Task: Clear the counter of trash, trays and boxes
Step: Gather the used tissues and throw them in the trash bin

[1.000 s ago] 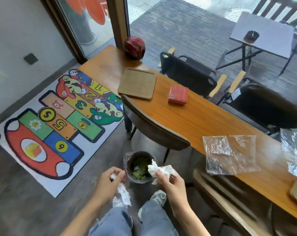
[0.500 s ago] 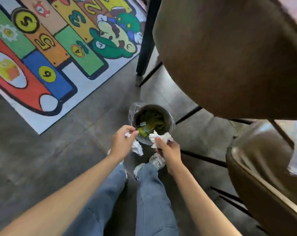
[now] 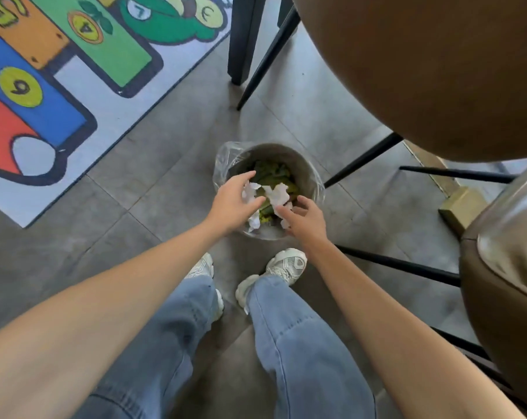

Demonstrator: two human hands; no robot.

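Both hands over the bin (image 3: 309, 173), a small round can lined with a clear bag, standing on the grey tile floor (image 3: 171, 189) just ahead of the white shoes (image 3: 286, 264); left hand (image 3: 232, 204) spread open, fingers apart, holding nothing; right hand (image 3: 306, 220) loosely open, fingers slack, nothing pinched; crumpled white tissues (image 3: 276, 193) between the two hands, inside the bin mouth, above green scraps (image 3: 271, 173); whether the tissues touch either hand cannot be told; bright numbered mat (image 3: 62, 65) at upper left; brown chairs (image 3: 431, 68) on black legs at right; jeans (image 3: 301, 343) below.
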